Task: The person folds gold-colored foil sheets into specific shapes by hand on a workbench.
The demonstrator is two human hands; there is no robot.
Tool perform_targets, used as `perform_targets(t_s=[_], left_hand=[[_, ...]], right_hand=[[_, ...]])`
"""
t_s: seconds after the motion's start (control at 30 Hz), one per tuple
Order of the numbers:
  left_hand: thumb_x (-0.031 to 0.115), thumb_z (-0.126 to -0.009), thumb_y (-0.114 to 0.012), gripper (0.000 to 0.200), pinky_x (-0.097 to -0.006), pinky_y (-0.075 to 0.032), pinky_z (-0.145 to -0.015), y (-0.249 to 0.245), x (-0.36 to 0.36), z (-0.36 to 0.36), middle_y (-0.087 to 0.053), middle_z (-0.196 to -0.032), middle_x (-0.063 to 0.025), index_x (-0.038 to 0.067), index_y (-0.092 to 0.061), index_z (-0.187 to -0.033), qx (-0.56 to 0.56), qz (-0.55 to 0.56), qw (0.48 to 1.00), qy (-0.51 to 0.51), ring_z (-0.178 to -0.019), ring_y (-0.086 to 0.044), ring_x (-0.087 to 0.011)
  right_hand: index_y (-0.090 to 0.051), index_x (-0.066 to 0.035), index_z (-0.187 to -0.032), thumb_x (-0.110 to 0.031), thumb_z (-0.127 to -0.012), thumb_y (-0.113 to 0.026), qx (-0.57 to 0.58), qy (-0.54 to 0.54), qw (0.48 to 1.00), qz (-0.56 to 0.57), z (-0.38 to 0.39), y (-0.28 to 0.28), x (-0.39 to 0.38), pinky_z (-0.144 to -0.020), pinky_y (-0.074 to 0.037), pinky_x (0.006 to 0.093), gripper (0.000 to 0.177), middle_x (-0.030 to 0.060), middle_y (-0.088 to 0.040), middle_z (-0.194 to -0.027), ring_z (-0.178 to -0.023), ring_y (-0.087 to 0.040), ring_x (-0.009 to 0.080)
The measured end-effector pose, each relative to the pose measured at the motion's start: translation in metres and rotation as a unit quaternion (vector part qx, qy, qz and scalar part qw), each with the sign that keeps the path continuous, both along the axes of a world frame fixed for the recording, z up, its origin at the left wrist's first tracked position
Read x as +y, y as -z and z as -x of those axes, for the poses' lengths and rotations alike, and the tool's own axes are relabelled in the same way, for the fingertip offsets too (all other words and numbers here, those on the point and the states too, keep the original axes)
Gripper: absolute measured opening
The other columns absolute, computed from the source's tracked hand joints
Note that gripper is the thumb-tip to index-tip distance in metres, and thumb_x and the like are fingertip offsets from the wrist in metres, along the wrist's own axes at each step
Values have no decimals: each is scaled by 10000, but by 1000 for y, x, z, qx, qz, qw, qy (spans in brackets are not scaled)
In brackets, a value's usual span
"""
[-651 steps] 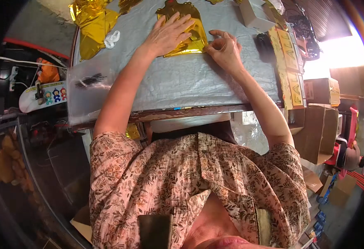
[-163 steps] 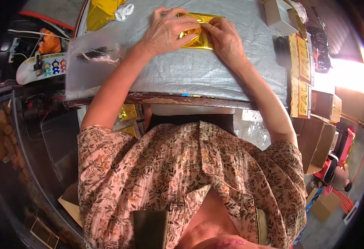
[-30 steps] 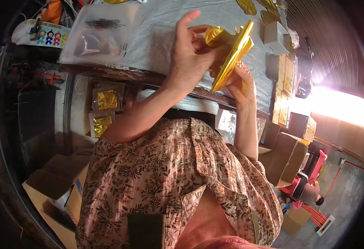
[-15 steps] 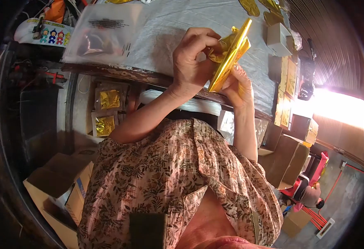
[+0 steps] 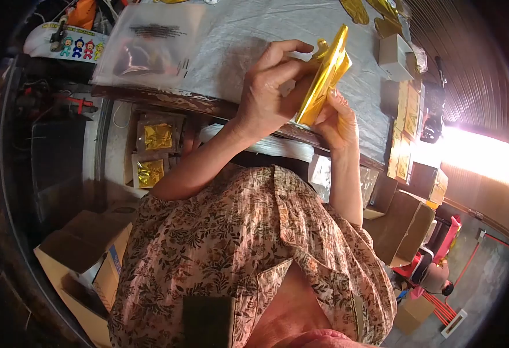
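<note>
A folded piece of shiny gold foil, which looks like a flat foil balloon, is held up above the near table edge, tilted with its long edge toward me. My right hand grips its lower right side, thumb on the near face and fingers beneath. On the other side, my left hand has its index finger raised and curved, while its other fingers reach to the foil and are partly hidden behind it. A loose foil end sticks up by the left fingertips.
Clear plastic bags lie on the covered table at left. Flat gold foil pieces and a white box are at the far right. Bagged gold squares sit below the table. Cardboard boxes stand on both sides; another person is at right.
My left index finger has lifted and straightened away from the foil. The foil has turned slightly more edge-on, and the whole view has shifted a little.
</note>
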State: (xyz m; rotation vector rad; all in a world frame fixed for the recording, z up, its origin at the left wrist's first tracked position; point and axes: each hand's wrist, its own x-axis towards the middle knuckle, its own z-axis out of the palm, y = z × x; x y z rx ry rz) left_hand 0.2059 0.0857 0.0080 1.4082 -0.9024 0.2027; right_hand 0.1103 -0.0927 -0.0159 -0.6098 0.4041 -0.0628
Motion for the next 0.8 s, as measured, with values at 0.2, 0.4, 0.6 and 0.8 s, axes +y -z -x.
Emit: perform_targets(t_s=[0.2, 0.4, 0.6, 0.8], left_hand=[[51, -924, -758, 445, -266, -570, -875, -4, 2, -4, -689, -1164, -65, -10, -620, -1343, 378, 101, 913, 116, -1024, -669, -126], [356, -1044, -638, 459, -235, -517, -859, -12, 15, -12, -684, -1138, -22, 15, -614, -1350, 468, 68, 851, 230, -1018, -640, -81], [230, -1000, -716, 244, -198, -444, -688, -12, 1, -10, -653, -906, 46, 11, -719, -1105, 349, -67, 914, 194, -796, -553, -19], [234, -1024, -685, 265, -229, -526, -735, 2, -13, -12, -709, -928, 26, -16, -725, -1104, 361, -116, 895, 235, -836, -626, -39]], right_hand=[[-715, -69, -948, -81, -924, -747, 27, 21, 992, 119, -4, 2, -8, -709, -498, 223, 42, 15, -698, -853, -771, -638, 107], [-744, -38, -965, -79, -914, -761, 21, 91, 983, 158, -4, -19, -5, -638, -432, 210, 67, -1, -715, -832, -702, -597, 59], [-733, 6, -1025, -127, -944, -726, 28, 101, 940, 324, 9, -24, -14, -734, -498, 253, 156, 47, -728, -932, -784, -645, 117], [-732, 27, -1075, -129, -936, -735, 57, 89, 931, 349, 33, -15, -34, -737, -486, 222, 210, 37, -737, -914, -791, -644, 96]])
